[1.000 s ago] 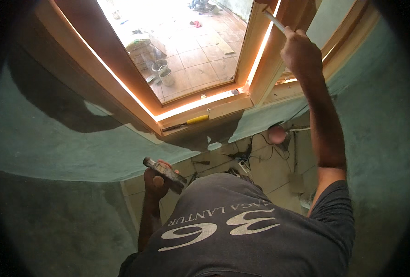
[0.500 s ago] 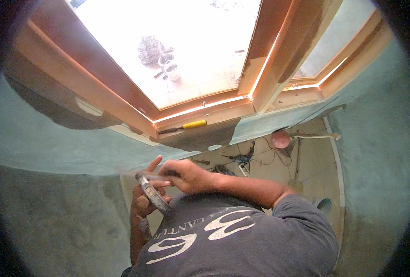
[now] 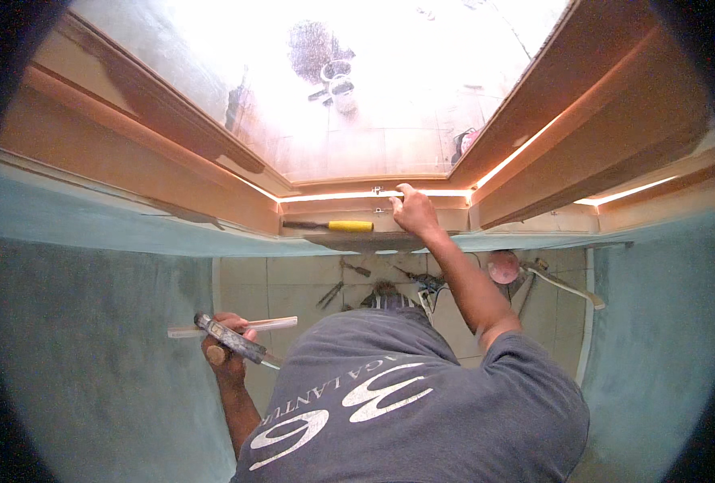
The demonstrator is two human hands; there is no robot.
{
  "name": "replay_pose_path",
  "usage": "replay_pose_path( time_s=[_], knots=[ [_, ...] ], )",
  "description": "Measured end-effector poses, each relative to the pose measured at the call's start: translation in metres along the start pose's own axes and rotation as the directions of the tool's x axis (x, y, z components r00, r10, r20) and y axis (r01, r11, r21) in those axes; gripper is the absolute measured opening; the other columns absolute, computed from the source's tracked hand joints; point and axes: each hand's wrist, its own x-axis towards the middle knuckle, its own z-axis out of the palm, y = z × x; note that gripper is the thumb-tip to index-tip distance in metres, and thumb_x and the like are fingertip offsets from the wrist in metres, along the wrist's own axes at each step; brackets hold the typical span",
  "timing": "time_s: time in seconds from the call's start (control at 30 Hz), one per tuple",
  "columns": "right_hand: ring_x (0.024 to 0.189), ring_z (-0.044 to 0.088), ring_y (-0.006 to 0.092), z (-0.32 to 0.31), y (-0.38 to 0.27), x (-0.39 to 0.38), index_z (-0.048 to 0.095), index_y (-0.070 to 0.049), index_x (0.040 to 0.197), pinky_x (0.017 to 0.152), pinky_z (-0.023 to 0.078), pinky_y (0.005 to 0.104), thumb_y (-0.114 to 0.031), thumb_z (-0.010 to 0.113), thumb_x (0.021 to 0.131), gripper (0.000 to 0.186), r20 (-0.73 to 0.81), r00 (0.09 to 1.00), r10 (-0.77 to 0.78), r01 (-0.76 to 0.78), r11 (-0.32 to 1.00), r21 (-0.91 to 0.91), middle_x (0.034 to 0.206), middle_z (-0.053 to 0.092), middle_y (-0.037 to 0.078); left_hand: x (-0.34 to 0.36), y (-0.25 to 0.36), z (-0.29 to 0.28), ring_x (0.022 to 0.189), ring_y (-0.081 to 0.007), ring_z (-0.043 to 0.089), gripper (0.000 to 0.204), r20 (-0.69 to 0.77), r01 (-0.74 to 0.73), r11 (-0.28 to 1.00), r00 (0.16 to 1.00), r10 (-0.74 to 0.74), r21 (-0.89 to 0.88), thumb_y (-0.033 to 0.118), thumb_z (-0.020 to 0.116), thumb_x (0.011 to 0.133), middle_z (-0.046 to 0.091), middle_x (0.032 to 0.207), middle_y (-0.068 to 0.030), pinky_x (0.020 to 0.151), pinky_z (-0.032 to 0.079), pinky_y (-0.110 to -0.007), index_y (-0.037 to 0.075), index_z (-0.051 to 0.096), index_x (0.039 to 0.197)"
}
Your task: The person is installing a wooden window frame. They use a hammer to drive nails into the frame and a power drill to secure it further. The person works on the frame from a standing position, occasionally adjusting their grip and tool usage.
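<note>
My left hand (image 3: 227, 361) is low on the left, closed round a hammer (image 3: 241, 344) with a worn metal head and a round wooden handle end. A thin pale strip (image 3: 274, 324) lies crosswise in the same hand, sticking out on both sides. My right arm reaches forward to the window, where my right hand (image 3: 415, 212) rests at the bottom rail of the wooden sash. Its thumb and forefinger are bent together beside a small metal bolt (image 3: 377, 191); whatever they pinch is too small to make out. A chisel with a yellow handle (image 3: 349, 226) lies on the wooden sill (image 3: 438, 221).
Wooden frame posts (image 3: 583, 173) rise around the glass, and blue-green walls (image 3: 92, 306) stand at both sides. On the tiled floor below are a power drill (image 3: 428, 280) with a cord, a round pink object (image 3: 502, 266), a pale curved handle (image 3: 571, 290) and several small tools.
My hands have come apart. The right has moved forward to the sash, while the left has shifted down and left with the hammer and the strip. The view has turned slightly.
</note>
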Motion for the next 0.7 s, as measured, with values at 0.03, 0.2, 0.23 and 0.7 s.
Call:
replay_pose_path(
  time_s=[0.03, 0.2, 0.23, 0.7],
  knots=[
    [0.105, 0.070, 0.0419, -0.001, -0.005, 0.006, 0.069, -0.001, 0.116, 0.090, 0.055, 0.0494, -0.031, 0.069, 0.093, 0.038, 0.061, 0.998, 0.017, -0.014, 0.999, -0.043, 0.107, 0.072, 0.026, -0.004, -0.001, 0.000, 0.088, -0.0198, 0.062, 0.023, -0.031, 0.035, 0.999, 0.999, -0.035, 0.010, 0.007, 0.083, 0.075, 0.065, 0.096, -0.0079, 0.076, 0.051, -0.034, 0.004, 0.072, 0.095],
    [0.108, 0.069, 0.0404, -0.011, -0.036, 0.028, 0.071, -0.003, 0.117, 0.092, 0.054, 0.0497, -0.038, 0.068, 0.093, 0.043, 0.174, 0.976, 0.134, -0.105, 0.981, -0.166, 0.109, 0.073, 0.025, -0.009, 0.000, 0.001, 0.091, -0.0199, 0.064, 0.021, -0.039, 0.067, 0.993, 0.997, -0.063, 0.102, 0.009, 0.084, 0.076, 0.066, 0.097, -0.0072, 0.080, 0.053, -0.035, 0.004, 0.072, 0.093],
    [0.108, 0.070, 0.0393, -0.009, -0.037, 0.030, 0.071, -0.005, 0.119, 0.092, 0.054, 0.0495, -0.039, 0.067, 0.094, 0.043, 0.171, 0.977, 0.131, -0.101, 0.980, -0.172, 0.110, 0.073, 0.025, -0.006, 0.008, 0.005, 0.090, -0.0186, 0.064, 0.020, -0.026, 0.049, 0.991, 0.999, -0.047, 0.125, 0.008, 0.085, 0.076, 0.066, 0.098, -0.0071, 0.080, 0.053, -0.035, 0.004, 0.073, 0.092],
    [0.098, 0.072, 0.0398, 0.036, -0.033, 0.049, 0.071, -0.009, 0.104, 0.085, 0.054, 0.0514, -0.038, 0.061, 0.094, 0.032, 0.041, 0.981, 0.187, -0.187, 0.982, -0.018, 0.101, 0.075, 0.019, -0.010, -0.016, -0.015, 0.090, -0.0209, 0.065, 0.021, -0.039, 0.073, 0.991, 0.997, -0.069, 0.113, 0.005, 0.086, 0.074, 0.067, 0.095, -0.0071, 0.081, 0.053, -0.036, 0.003, 0.072, 0.090]
  ],
)
